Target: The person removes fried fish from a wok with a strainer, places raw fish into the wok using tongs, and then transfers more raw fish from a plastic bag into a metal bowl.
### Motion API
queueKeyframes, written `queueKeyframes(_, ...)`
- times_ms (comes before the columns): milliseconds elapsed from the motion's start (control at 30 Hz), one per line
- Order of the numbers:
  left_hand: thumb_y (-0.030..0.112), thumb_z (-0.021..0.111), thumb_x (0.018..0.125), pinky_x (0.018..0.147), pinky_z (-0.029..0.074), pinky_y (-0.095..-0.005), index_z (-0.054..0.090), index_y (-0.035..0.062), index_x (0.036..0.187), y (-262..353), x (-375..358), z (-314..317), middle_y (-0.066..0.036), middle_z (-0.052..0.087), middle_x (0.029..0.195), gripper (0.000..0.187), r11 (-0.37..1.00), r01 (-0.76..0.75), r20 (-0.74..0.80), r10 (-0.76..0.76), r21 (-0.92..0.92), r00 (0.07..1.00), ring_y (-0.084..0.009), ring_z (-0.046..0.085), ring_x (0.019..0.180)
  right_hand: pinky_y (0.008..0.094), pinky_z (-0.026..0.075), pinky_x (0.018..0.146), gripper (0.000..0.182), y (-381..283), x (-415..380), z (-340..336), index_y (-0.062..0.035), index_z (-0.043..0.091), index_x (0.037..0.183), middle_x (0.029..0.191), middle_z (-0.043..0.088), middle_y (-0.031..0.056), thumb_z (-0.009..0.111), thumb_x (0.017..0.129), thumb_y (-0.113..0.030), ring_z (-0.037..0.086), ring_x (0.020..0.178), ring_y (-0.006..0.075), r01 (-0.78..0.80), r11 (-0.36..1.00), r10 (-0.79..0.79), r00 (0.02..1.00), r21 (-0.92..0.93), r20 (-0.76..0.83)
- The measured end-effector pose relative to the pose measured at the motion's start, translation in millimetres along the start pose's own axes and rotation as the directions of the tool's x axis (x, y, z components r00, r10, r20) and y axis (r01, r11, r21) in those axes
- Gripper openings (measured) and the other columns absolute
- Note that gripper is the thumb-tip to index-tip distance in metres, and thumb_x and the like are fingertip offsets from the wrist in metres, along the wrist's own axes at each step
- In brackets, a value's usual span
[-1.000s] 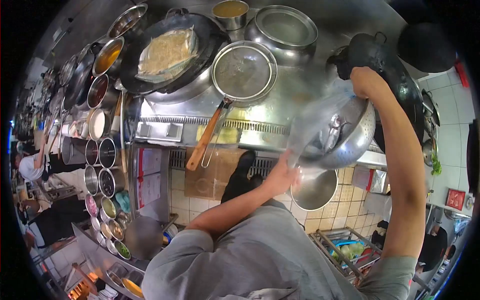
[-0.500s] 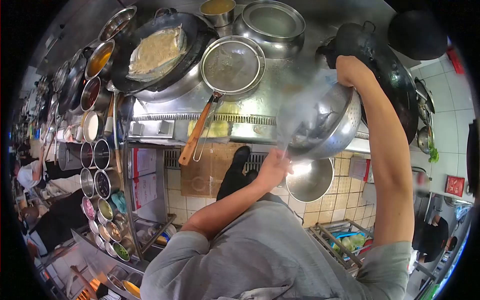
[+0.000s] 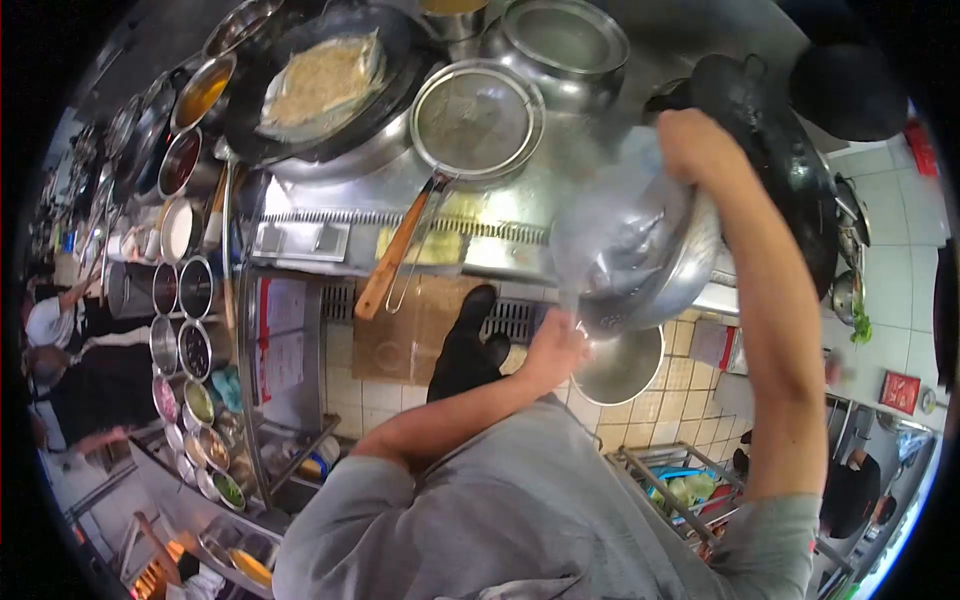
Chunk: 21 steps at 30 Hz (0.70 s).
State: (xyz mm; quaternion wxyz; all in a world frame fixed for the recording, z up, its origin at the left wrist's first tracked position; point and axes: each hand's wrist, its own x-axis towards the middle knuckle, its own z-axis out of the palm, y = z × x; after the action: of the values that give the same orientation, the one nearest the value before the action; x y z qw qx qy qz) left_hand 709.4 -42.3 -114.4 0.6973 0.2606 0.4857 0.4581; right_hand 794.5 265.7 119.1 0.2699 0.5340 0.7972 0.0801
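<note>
A clear plastic bag point(image 3: 615, 225) stretches between my two hands. My right hand point(image 3: 690, 145) is closed on its upper edge, close to the rim of a steel colander point(image 3: 690, 275). Lower down, my left hand point(image 3: 555, 352) pinches the bag's near corner. Silvery, shiny shapes show through the plastic; I cannot tell what they are. The colander is tilted under and behind the bag, its holed wall facing right. Below it, a steel bowl point(image 3: 625, 372) stands low near the tiled floor.
A wire strainer point(image 3: 475, 120) with a wooden handle lies on the steel counter point(image 3: 400, 195). Left of it, a wok point(image 3: 240, 130) holds a pale, crusted flat food point(image 3: 325, 85). A dark wok point(image 3: 790, 170) stands right. Several seasoning pots line the left. Other people stand at both sides.
The bag has spread wider and swung slightly down over the colander. Both hands keep their hold, my left a little lower. The view has shifted slightly; a person at left has moved an arm.
</note>
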Motion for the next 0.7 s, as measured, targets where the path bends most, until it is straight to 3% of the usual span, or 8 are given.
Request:
queueKeyframes(33,0.004,0.053,0.099,0.06,0.05,-0.0302,0.038,-0.0016,0.119,-8,-16,-2,-0.005,0.053,0.07,0.026,0.998,0.049,0.004,-0.049,-0.034,0.999,-0.0147,0.061,0.066,0.0432,0.059,0.083,0.032,-5,-6,7,-0.0036,0.076,0.105,0.108,0.073,0.0195,0.07,0.074,-0.003,0.071,0.098,0.0375,-0.003,1.0,0.003,0.999,0.006,0.05)
queueKeyframes(67,0.004,0.053,0.099,0.06,0.05,-0.0302,0.038,-0.0014,0.119,-12,-19,0,-0.004,0.052,0.069,0.026,0.999,0.037,-0.007,-0.037,-0.006,0.999,-0.014,0.059,0.065,0.0429,0.059,0.081,0.026,-6,7,-3,-0.0037,0.077,0.101,0.104,0.074,0.0189,0.068,0.076,-0.006,0.072,0.098,0.0362,0.067,0.96,0.025,0.947,-0.273,0.321)
queueKeyframes(133,0.004,0.054,0.099,0.061,0.05,-0.0303,0.039,-0.0009,0.118,-6,-8,3,-0.003,0.05,0.068,0.025,1.0,-0.006,-0.02,0.006,-0.007,1.0,-0.0126,0.056,0.063,0.0432,0.058,0.078,0.022,-13,-19,4,-0.0035,0.078,0.095,0.099,0.074,0.0196,0.067,0.076,-0.007,0.072,0.095,0.0355,0.024,1.0,-0.024,0.993,-0.001,-0.118)
queueKeyframes(300,0.005,0.052,0.099,0.063,0.052,-0.029,0.04,0.0025,0.114,1,-8,0,-0.002,0.049,0.067,0.019,0.983,-0.033,0.026,0.039,-0.181,0.999,-0.0098,0.052,0.06,0.0451,0.058,0.068,0.021,12,-4,-11,0.0055,0.075,0.084,0.085,0.071,0.027,0.065,0.068,-0.001,0.073,0.082,0.0378,0.056,0.994,-0.036,0.98,-0.096,0.197)
queueKeyframes(433,0.003,0.051,0.099,0.065,0.054,-0.0292,0.042,0.003,0.112,-5,-6,-7,-0.001,0.048,0.065,0.016,0.98,0.003,-0.024,-0.008,-0.198,1.0,-0.0095,0.049,0.056,0.043,0.058,0.067,0.018,13,6,-19,0.0022,0.076,0.077,0.079,0.071,0.0226,0.063,0.065,-0.003,0.073,0.074,0.0322,-0.022,0.999,0.027,0.982,-0.031,0.187)
queueKeyframes(467,0.003,0.051,0.098,0.065,0.054,-0.0293,0.043,0.0028,0.11,-8,-9,-6,-0.001,0.048,0.065,0.014,0.985,-0.005,-0.033,-0.001,-0.172,0.999,-0.0093,0.048,0.055,0.0432,0.058,0.066,0.016,18,14,-25,0.0039,0.074,0.074,0.079,0.071,0.0224,0.062,0.067,-0.003,0.073,0.071,0.0323,0.053,0.976,0.047,0.896,-0.212,0.442)
queueKeyframes(567,0.003,0.052,0.096,0.061,0.053,-0.0282,0.046,0.002,0.104,-4,13,-2,-0.001,0.052,0.067,0.01,0.995,-0.043,-0.093,0.034,-0.094,0.995,-0.0087,0.048,0.053,0.0433,0.057,0.065,0.016,12,-9,-41,0.0047,0.074,0.074,0.076,0.071,0.0219,0.061,0.069,-0.004,0.072,0.068,0.0315,-0.019,0.995,0.046,0.96,-0.1,0.275)
queueKeyframes(700,0.003,0.054,0.096,0.054,0.047,-0.0257,0.048,0.0027,0.103,13,9,-1,-0.003,0.057,0.071,0.01,0.983,-0.055,-0.093,0.038,-0.176,0.995,-0.0094,0.054,0.057,0.0447,0.056,0.06,0.017,32,5,-16,0.006,0.074,0.077,0.073,0.07,0.024,0.063,0.071,-0.005,0.071,0.065,0.0325,0.041,0.978,0.031,0.94,-0.203,0.34)
